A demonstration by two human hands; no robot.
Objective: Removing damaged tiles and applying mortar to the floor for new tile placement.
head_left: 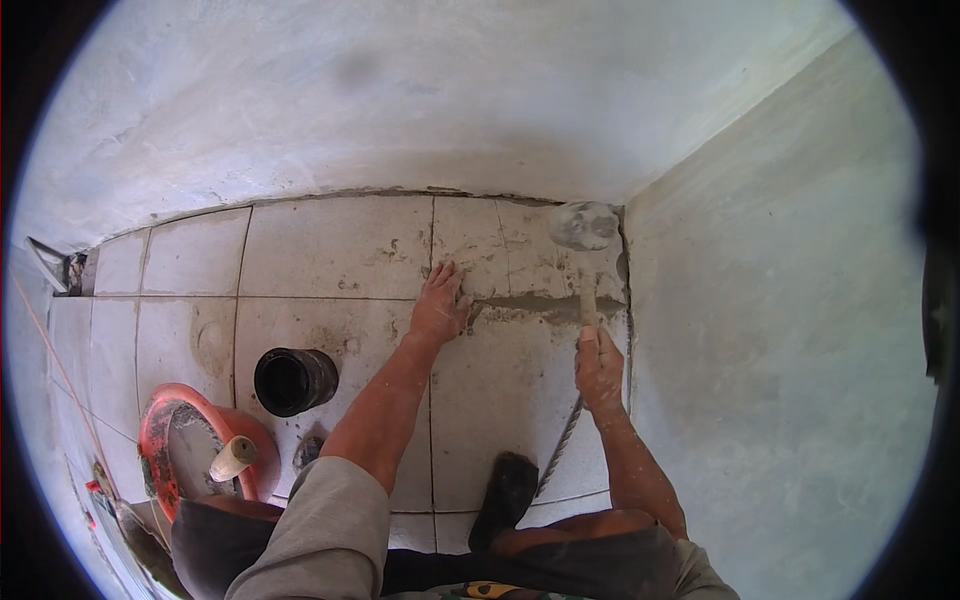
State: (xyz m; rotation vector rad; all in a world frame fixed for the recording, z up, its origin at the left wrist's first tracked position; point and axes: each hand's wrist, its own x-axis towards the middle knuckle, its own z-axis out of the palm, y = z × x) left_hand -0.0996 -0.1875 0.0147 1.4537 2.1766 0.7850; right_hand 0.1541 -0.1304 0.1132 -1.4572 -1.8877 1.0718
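Observation:
My right hand (600, 370) is closed around the wooden handle (588, 300) of a mallet. The mallet's pale, smeared head (582, 227) is over the tile in the far right corner, by both walls; I cannot tell if it touches. My left hand (442, 300) lies with fingers stretched out on the floor tiles, across a joint left of the mallet. Between the hands, a rough, mortar-marked gap (535, 302) runs along the near edge of the corner tiles (475, 245).
At the left stands an orange-red bucket (262, 450) with grey mortar and a wooden-handled tool (234, 458). A black cylindrical container (297, 381) is beside it. Near my dark-covered foot (506, 495) lies a twisted rope or rod (562, 445). Strings (60, 350) run along the left side.

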